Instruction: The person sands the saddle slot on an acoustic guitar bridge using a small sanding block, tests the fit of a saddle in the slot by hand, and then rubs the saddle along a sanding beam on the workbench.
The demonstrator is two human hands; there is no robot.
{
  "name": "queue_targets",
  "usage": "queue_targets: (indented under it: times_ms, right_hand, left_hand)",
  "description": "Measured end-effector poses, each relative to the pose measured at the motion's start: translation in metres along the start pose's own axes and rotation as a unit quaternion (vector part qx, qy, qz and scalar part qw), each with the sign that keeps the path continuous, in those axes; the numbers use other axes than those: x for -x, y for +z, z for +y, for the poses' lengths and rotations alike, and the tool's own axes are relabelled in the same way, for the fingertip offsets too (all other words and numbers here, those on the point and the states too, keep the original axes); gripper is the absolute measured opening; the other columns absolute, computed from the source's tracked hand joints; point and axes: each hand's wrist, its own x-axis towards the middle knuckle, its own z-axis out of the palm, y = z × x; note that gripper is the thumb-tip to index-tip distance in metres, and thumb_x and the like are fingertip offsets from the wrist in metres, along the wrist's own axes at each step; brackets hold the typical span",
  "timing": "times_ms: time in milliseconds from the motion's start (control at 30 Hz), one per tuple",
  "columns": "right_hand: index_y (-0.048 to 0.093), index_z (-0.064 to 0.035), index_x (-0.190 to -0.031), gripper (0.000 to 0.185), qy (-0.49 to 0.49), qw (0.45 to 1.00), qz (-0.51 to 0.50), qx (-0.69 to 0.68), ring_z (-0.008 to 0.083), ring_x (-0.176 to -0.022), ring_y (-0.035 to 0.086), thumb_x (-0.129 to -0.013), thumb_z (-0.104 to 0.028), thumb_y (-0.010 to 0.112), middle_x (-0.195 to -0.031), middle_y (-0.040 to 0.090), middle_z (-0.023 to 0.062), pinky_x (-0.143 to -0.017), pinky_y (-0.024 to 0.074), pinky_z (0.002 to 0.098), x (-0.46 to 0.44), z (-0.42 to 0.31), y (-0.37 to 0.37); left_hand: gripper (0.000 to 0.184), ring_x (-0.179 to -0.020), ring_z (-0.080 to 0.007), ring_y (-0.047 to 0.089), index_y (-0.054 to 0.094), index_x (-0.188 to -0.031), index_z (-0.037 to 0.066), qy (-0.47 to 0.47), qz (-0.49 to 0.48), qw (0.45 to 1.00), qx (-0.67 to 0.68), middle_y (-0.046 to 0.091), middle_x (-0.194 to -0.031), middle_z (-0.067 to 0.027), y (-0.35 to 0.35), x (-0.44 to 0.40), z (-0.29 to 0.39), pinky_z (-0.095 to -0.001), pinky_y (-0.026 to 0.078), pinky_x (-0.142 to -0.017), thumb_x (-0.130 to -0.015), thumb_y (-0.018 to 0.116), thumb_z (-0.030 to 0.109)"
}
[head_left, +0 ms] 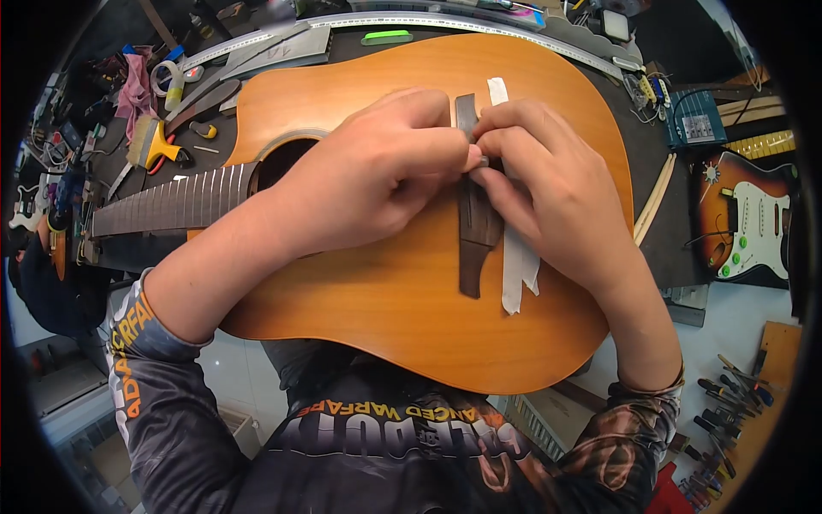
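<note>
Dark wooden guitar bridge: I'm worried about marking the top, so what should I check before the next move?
1. Bridge lying on the orange-brown guitar top: ok.
2. Left hand and right hand both at the bridge: ok, fingertips close together over it.
3. Secure grip on any small part there: cannot tell, the fingers hide it.
4. White tape beside the bridge, on the side away from the neck: ok.
5. Yellow-handled brush off the guitar: ok.
6. Bridge firmly fixed: cannot tell by eye.
</note>
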Motion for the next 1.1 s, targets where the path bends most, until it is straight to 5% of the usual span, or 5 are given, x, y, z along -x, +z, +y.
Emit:
queue_targets:
  times_ms: [300, 633, 967, 1100]
  right_hand:
    - [0.068, -0.0042, -0.113, 0.02, 0.007, 1.0, -0.01, 0.009, 0.0374, -0.114, 0.074, -0.096, -0.006, 0.079, -0.126, 0.073, 0.0109, -0.094, 0.0605, 0.0469, 0.004, -0.01, -0.004]
    - [0.068, -0.0065, -0.109, 0.019, -0.006, 1.0, 0.011, 0.014, 0.0326, -0.104, 0.072, -0.097, -0.013, 0.081, -0.115, 0.069, 0.008, -0.088, 0.0585, 0.0465, 0.001, 0.002, 0.003]
    - [0.068, -0.0034, -0.111, 0.022, -0.008, 0.999, -0.038, -0.023, 0.0398, -0.13, 0.072, -0.093, -0.005, 0.081, -0.135, 0.072, 0.0131, -0.107, 0.0598, 0.051, 0.019, -0.022, -0.011]
    - [0.069, -0.0037, -0.11, 0.024, 0.004, 0.999, -0.048, 0.002, 0.0394, -0.138, 0.07, -0.09, -0.003, 0.083, -0.134, 0.073, 0.0137, -0.11, 0.0594, 0.0517, 0.016, -0.026, -0.012]
  left_hand:
    - [0.006, -0.08, -0.0306, 0.061, 0.075, -0.103, 0.002, 0.018, 0.002, 1.0, 0.021, 0.061, -0.09, -0.0121, 0.002, 0.0, -0.003, -0.0416, 0.05, -0.071, -0.101, 0.081, -0.001]
    - [0.024, -0.096, -0.0338, 0.066, 0.075, -0.123, 0.006, -0.098, 0.041, 0.993, -0.06, 0.066, -0.101, -0.0111, -0.003, 0.004, 0.024, -0.0454, 0.053, -0.089, -0.1, 0.079, 0.004]
    - [0.013, -0.072, -0.0303, 0.058, 0.073, -0.097, 0.003, 0.056, 0.01, 0.998, 0.004, 0.058, -0.084, -0.0099, 0.001, 0.018, 0.016, -0.0435, 0.045, -0.061, -0.093, 0.084, -0.004]
    - [0.013, -0.072, -0.0303, 0.057, 0.073, -0.097, 0.003, 0.054, 0.015, 0.998, 0.001, 0.058, -0.084, -0.0096, 0.003, 0.017, 0.013, -0.043, 0.045, -0.062, -0.093, 0.084, -0.004]
